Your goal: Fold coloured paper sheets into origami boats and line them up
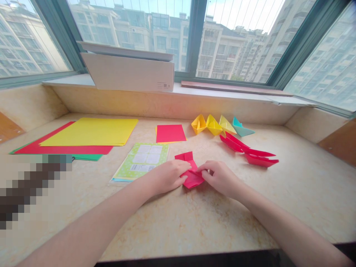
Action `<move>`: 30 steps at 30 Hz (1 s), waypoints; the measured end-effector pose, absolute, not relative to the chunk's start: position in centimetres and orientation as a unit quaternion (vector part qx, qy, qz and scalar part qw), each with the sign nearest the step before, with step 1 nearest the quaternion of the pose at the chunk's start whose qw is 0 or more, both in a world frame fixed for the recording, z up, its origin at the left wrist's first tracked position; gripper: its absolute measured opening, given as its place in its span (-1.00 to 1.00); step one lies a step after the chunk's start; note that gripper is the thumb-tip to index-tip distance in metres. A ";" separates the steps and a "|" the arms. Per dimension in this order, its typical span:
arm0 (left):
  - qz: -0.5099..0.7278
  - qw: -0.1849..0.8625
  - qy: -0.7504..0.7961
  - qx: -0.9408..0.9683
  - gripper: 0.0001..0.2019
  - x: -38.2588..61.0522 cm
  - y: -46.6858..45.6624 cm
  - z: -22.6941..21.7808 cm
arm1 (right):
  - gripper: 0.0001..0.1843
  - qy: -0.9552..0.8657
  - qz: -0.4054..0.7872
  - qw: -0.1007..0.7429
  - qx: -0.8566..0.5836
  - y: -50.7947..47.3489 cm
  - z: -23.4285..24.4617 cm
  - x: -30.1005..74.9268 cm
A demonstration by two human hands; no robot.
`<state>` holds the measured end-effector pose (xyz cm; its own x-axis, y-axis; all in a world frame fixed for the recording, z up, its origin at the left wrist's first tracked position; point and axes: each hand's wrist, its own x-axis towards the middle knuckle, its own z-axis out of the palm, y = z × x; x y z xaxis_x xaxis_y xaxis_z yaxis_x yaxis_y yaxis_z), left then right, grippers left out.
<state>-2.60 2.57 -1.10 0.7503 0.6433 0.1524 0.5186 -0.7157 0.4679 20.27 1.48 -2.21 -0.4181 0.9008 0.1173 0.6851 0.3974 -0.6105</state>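
Observation:
A red sheet of origami paper (191, 179), partly folded with raised flaps, lies on the counter between my hands. My left hand (174, 174) holds its left side, the fingers resting over the folds and the thumb at the lower edge. At the right side, my right hand (218, 175) pinches a flap between thumb and fingertips. The inner folds are partly hidden by my fingers. Just left of my left hand is a clear packet of paper with a green label (146, 157).
Behind my hands lie small red squares (170, 133) and several folded paper boats (213, 124). Red folded boats (261, 157) sit to the right. Large yellow sheets (91, 131) overlap red and green ones at left. A white box (128, 72) stands on the windowsill.

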 end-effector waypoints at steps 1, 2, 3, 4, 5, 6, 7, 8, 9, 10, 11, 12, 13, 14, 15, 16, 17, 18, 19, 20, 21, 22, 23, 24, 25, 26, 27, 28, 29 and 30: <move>0.153 0.202 0.312 0.916 -0.70 -2.6 2.6 -1.1 | -0.63 -0.807 0.243 0.221 -0.492 1.5 -2.2 20.3; 0.152 0.200 0.306 0.918 -0.68 -2.7 2.6 -1.1 | -0.62 -0.807 0.243 0.221 -0.492 1.5 -2.2 20.3; 0.150 0.196 0.303 0.920 -0.68 -2.7 2.5 -1.1 | -0.61 -0.806 0.243 0.221 -0.492 1.5 -2.2 20.2; 0.146 0.191 0.303 0.922 -0.68 -2.8 2.5 -1.1 | -0.61 -0.805 0.243 0.221 -0.494 1.5 -2.2 20.2; 0.141 0.184 0.306 0.924 -0.67 -2.8 2.5 -1.1 | -0.61 -0.804 0.244 0.220 -0.496 1.5 -2.2 20.2; 0.133 0.178 0.308 0.925 -0.67 -2.8 2.4 -1.1 | -0.61 -0.802 0.245 0.219 -0.499 1.5 -2.2 20.2; 0.125 0.173 0.310 0.926 -0.67 -2.8 2.4 -1.1 | -0.62 -0.801 0.245 0.217 -0.502 1.5 -2.2 20.1; 0.120 0.168 0.311 0.928 -0.67 -2.7 2.4 -1.1 | -0.62 -0.799 0.243 0.216 -0.506 1.5 -2.2 20.1; 0.117 0.164 0.312 0.928 -0.67 -2.7 2.4 -1.1 | -0.63 -0.798 0.240 0.214 -0.509 1.5 -2.2 20.2; 0.115 0.163 0.312 0.929 -0.67 -2.6 2.3 -1.1 | -0.64 -0.799 0.236 0.212 -0.511 1.6 -2.3 20.2; 0.114 0.162 0.310 0.930 -0.68 -2.6 2.3 -1.0 | -0.65 -0.801 0.231 0.212 -0.510 1.6 -2.3 20.3; 0.113 0.163 0.307 0.931 -0.68 -2.5 2.3 -1.0 | -0.67 -0.805 0.224 0.217 -0.504 1.6 -2.2 20.5; 0.112 0.162 0.303 0.932 -0.69 -2.5 2.3 -0.9 | -0.69 -0.812 0.214 0.225 -0.493 1.5 -2.1 20.6; 0.109 0.161 0.300 0.934 -0.69 -2.5 2.3 -0.8 | -0.72 -0.821 0.201 0.237 -0.480 1.4 -2.0 20.8; 0.106 0.159 0.299 0.935 -0.69 -2.5 2.3 -0.8 | -0.75 -0.830 0.184 0.247 -0.465 1.2 -1.7 21.0; 0.102 0.156 0.300 0.936 -0.69 -2.5 2.2 -0.7 | -0.77 -0.840 0.165 0.255 -0.450 0.9 -1.4 21.1; 0.099 0.153 0.303 0.935 -0.69 -2.5 2.2 -0.7 | -0.76 -0.849 0.144 0.257 -0.439 0.5 -1.0 21.1; 0.094 0.148 0.308 0.935 -0.69 -2.5 2.1 -0.7 | -0.75 -0.857 0.125 0.252 -0.431 0.1 -0.6 21.1; 0.089 0.141 0.313 0.935 -0.69 -2.5 2.0 -0.7 | -0.75 -0.866 0.108 0.242 -0.424 -0.2 -0.3 21.1; 0.084 0.132 0.318 0.935 -0.70 -2.5 1.9 -0.8 | -0.75 -0.874 0.091 0.229 -0.418 -0.5 -0.1 21.0; 0.079 0.122 0.323 0.935 -0.71 -2.4 1.9 -0.9 | -0.74 -0.881 0.074 0.217 -0.414 -0.8 0.1 20.9; 0.074 0.110 0.331 0.934 -0.73 -2.3 1.8 -1.0 | -0.74 -0.885 0.055 0.206 -0.414 -0.9 0.1 20.8; 0.069 0.098 0.340 0.933 -0.74 -2.2 1.7 -1.1 | -0.73 -0.886 0.036 0.197 -0.418 -0.8 0.0 20.8; 0.066 0.087 0.351 0.930 -0.75 -2.0 1.7 -1.2 | -0.72 -0.885 0.018 0.190 -0.424 -0.7 -0.1 20.8; 0.065 0.078 0.362 0.927 -0.76 -1.8 1.6 -1.4 | -0.71 -0.883 0.001 0.184 -0.432 -0.6 -0.3 20.8; 0.065 0.070 0.372 0.923 -0.77 -1.6 1.6 -1.5 | -0.70 -0.881 -0.014 0.180 -0.438 -0.4 -0.5 20.8; 0.065 0.065 0.381 0.920 -0.77 -1.4 1.5 -1.6 | -0.68 -0.879 -0.026 0.178 -0.442 -0.3 -0.7 20.9; 0.064 0.061 0.389 0.917 -0.78 -1.2 1.5 -1.7 | -0.67 -0.879 -0.034 0.177 -0.442 -0.3 -0.8 20.8; 0.063 0.059 0.396 0.914 -0.78 -1.1 1.4 -1.7 | -0.65 -0.880 -0.038 0.177 -0.439 -0.3 -0.9 20.7; 0.061 0.057 0.402 0.912 -0.78 -0.9 1.4 -1.7 | -0.64 -0.882 -0.041 0.179 -0.435 -0.4 -1.0 20.6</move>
